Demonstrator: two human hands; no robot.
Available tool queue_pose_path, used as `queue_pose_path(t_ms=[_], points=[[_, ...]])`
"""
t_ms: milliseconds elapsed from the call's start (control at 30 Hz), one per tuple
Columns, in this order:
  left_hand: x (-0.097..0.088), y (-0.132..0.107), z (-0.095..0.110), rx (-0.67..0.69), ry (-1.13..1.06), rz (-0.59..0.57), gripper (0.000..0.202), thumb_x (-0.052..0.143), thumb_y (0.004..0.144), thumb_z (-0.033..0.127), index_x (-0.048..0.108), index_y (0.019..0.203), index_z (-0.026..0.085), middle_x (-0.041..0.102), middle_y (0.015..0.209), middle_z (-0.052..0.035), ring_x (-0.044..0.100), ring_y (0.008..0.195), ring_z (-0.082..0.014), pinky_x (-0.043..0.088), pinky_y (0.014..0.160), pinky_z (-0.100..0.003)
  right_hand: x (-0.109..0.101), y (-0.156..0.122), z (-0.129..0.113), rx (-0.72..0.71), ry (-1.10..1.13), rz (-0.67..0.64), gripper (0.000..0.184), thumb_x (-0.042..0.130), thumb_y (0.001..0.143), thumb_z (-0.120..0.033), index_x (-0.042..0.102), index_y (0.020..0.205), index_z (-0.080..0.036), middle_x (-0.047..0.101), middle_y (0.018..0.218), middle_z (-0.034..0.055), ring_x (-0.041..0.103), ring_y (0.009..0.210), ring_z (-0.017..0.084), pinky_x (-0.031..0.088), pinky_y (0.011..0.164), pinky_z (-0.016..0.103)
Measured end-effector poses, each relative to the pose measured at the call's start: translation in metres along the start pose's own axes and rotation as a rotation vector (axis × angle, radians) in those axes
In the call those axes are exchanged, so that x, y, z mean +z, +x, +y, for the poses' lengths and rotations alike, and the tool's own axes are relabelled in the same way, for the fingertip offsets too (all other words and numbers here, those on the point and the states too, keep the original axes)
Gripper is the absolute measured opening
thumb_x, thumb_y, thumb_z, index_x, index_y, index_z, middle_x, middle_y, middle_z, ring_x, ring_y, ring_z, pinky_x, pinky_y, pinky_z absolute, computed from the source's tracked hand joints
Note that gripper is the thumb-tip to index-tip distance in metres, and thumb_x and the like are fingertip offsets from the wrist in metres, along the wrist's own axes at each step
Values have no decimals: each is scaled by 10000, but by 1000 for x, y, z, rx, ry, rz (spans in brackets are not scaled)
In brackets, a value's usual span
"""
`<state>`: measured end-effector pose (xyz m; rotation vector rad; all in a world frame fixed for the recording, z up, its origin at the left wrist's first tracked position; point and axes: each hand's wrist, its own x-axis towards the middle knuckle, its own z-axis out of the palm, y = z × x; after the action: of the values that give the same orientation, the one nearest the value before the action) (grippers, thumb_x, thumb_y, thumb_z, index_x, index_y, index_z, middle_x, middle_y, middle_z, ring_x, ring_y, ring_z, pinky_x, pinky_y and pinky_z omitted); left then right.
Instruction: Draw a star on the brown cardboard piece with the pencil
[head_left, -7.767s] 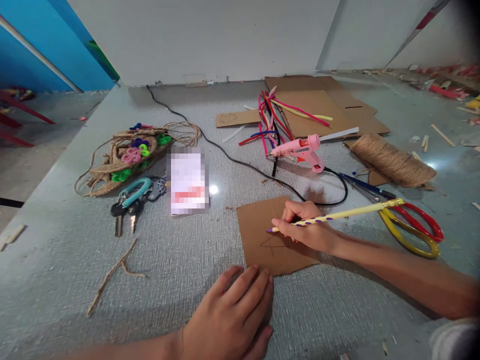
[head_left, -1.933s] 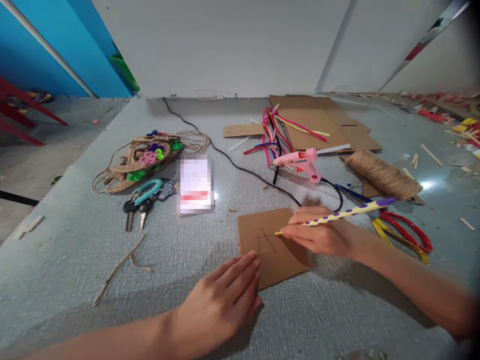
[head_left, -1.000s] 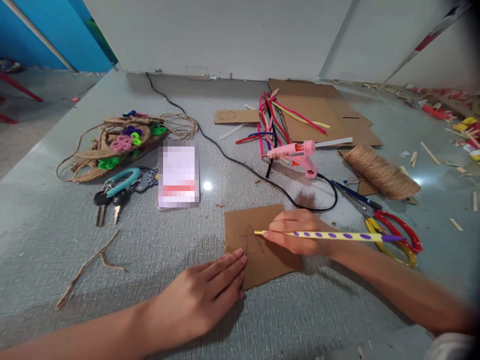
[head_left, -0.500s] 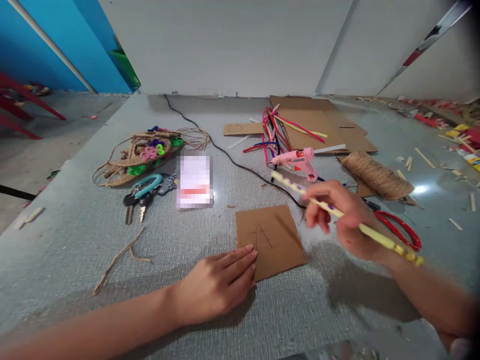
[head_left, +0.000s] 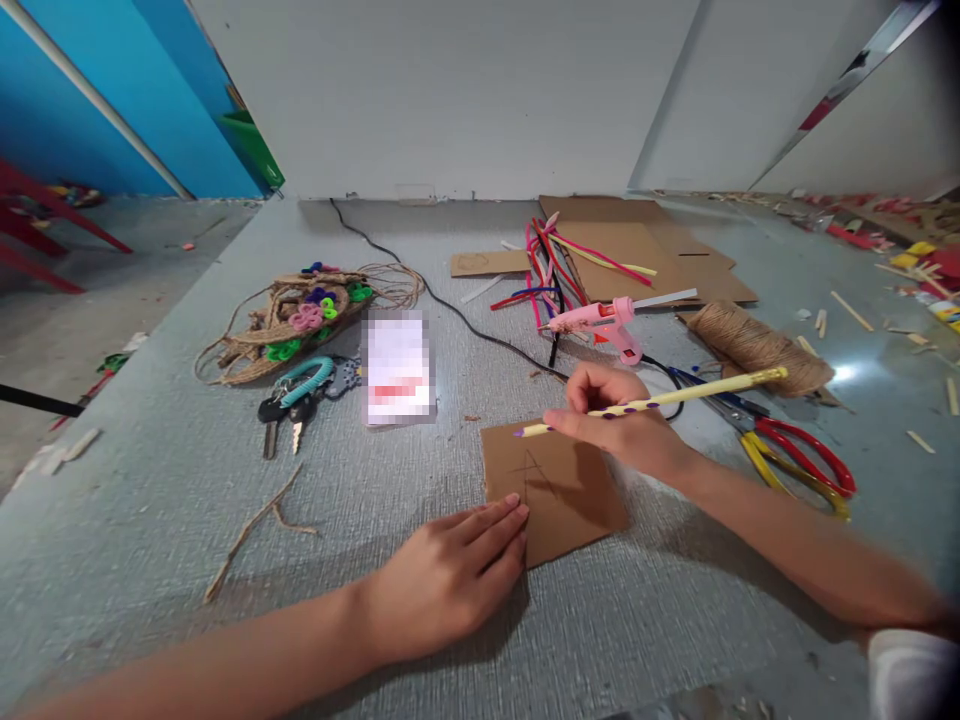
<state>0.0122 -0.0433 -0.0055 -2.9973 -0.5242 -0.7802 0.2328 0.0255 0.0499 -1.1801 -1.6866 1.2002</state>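
Observation:
A square piece of brown cardboard (head_left: 577, 500) lies on the table, with pencil lines like a letter A drawn on it. My left hand (head_left: 457, 570) rests on its lower left edge, fingers stretched out flat and holding nothing. Over the upper right of the cardboard, my right hand (head_left: 622, 415) is closed round a pale yellow pencil (head_left: 690, 390) with purple spots. The pencil slants, its purple tip towards the left near the top edge of the card; whether it touches the card I cannot tell.
Behind my right hand lie a pink glue gun (head_left: 600, 325), scissors (head_left: 802, 460) and a twine spool (head_left: 757, 345). Pipe cleaners (head_left: 551, 265) rest by larger cardboard (head_left: 630, 240). Keys (head_left: 296, 425), a blurred white card (head_left: 397, 370) and a twine bundle (head_left: 289, 315) are left; a black cord (head_left: 465, 318) crosses the table.
My right hand has moved left over the cardboard, and the pencil has turned so its purple tip points left at the card. My left hand stays on the cardboard. The view has shifted slightly.

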Motion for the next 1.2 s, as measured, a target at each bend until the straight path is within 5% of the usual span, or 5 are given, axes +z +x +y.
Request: queue_pose_path(t_ms=[167,300,433,767,1200], points=[[0,-1,-1,-1,-4,-5,237,418,899,102,628,986,39,666,1097,-174,642,1031,-257,586,810,-348,10,-7,15,130,-36,-191,237,507,875,-372,627,882,-168,642,734,19,563,626,99,400,508,216],[0,-1,-1,3,-2,3,247,405,901,98,628,990,37,669,1090,-174,644,1027,-254,584,811,-341,17,-10,31,77,-259,-49,189,645,754,-311,552,666,-172,529,571,-41,430,513,71,327,477,214],[-1,0,0,2,-9,10,247,400,908,98,631,974,38,676,1076,-167,646,1022,-253,580,822,-339,17,-11,41,-42,-372,9,275,596,756,-253,402,573,-188,405,495,-72,346,466,59,276,463,214],[0,-1,-2,-1,-15,23,234,403,908,102,630,940,55,677,1078,-154,639,1038,-249,584,822,-341,12,-6,41,-18,-434,-118,242,571,726,-234,398,562,-192,380,471,-79,304,451,59,239,463,216],[-1,0,-3,2,-14,15,239,411,891,93,621,994,42,667,1097,-169,634,1049,-248,584,820,-338,14,-7,39,-31,-408,-84,241,537,704,-161,353,553,-198,363,482,-77,316,464,62,247,475,222]])
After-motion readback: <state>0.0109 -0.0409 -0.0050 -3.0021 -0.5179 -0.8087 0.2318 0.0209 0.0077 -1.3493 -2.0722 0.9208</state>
